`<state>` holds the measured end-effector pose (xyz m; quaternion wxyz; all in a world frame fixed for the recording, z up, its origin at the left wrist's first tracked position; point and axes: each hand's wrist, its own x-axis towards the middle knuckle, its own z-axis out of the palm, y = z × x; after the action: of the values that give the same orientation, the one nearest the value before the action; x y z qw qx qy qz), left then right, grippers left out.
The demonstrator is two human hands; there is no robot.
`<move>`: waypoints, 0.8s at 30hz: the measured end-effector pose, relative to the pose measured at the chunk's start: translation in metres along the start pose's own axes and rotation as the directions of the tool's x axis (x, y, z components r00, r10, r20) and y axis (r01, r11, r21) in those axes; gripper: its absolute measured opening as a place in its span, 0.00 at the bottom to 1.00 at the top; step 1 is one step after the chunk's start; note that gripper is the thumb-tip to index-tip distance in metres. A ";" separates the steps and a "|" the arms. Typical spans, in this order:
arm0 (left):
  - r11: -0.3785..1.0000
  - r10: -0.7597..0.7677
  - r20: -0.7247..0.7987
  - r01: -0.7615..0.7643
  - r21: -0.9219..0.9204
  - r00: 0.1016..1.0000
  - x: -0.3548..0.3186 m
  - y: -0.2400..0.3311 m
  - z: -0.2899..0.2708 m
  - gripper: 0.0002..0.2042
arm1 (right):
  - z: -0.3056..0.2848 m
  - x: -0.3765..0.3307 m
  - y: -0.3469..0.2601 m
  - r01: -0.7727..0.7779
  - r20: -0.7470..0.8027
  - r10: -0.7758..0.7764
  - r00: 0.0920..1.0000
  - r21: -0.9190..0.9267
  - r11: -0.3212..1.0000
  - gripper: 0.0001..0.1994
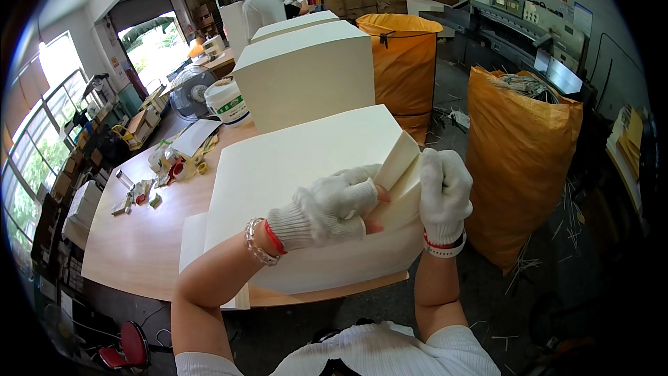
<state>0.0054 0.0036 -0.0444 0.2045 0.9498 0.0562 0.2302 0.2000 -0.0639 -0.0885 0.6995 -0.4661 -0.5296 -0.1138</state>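
A thick stack of large cream-white paper sheets (pixel 299 150) lies at the table's near edge. Its right corner is bent up and fanned into thick bunches. My right hand (pixel 445 191), in a white knit glove, is closed around the raised paper at that corner. My left hand (pixel 330 205), in a similar glove with thumb and a fingertip bare, reaches across the stack from the left. Its thumb and finger are apart against the paper beside the fanned bunches; its other fingers are partly hidden.
Taller paper stacks (pixel 306 73) stand behind on the wooden table (pixel 149 244). A white tub (pixel 227 102), tape rolls and small items lie to the left. Two orange sacks (pixel 518 174) (pixel 400 73) stand on the right, before a machine (pixel 511 28). A person (pixel 264 10) stands at the back.
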 end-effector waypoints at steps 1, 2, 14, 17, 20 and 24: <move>0.999 0.031 -0.053 -0.030 0.019 0.998 -0.001 0.001 0.001 0.20 | 0.000 0.000 0.000 -0.016 0.004 0.016 1.000 -0.003 1.000 0.12; 0.999 0.046 -0.064 -0.047 -0.008 0.997 -0.001 -0.001 0.002 0.21 | 0.000 0.000 -0.001 -0.032 0.008 0.032 0.999 -0.006 0.999 0.12; 0.998 0.021 0.024 -0.022 0.058 0.999 0.003 -0.003 0.001 0.24 | -0.003 0.002 0.000 -0.024 0.043 0.025 0.999 -0.028 0.999 0.11; 0.998 -0.048 0.017 0.049 -0.027 0.999 -0.002 -0.006 0.003 0.23 | -0.002 0.000 0.000 -0.035 0.026 0.036 0.999 -0.030 0.999 0.11; 1.000 0.010 -0.056 -0.010 0.007 0.998 -0.001 -0.004 0.002 0.22 | -0.002 0.000 0.001 -0.023 0.016 0.024 1.000 -0.018 1.000 0.11; 0.999 0.022 -0.081 -0.025 -0.038 0.996 0.000 -0.008 0.004 0.22 | -0.002 -0.002 0.004 -0.005 0.010 0.005 1.000 0.005 1.000 0.10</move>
<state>0.0072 0.0092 -0.0504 0.2176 0.9362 0.0486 0.2717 0.2028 -0.0639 -0.0917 0.6982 -0.4662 -0.5324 -0.1084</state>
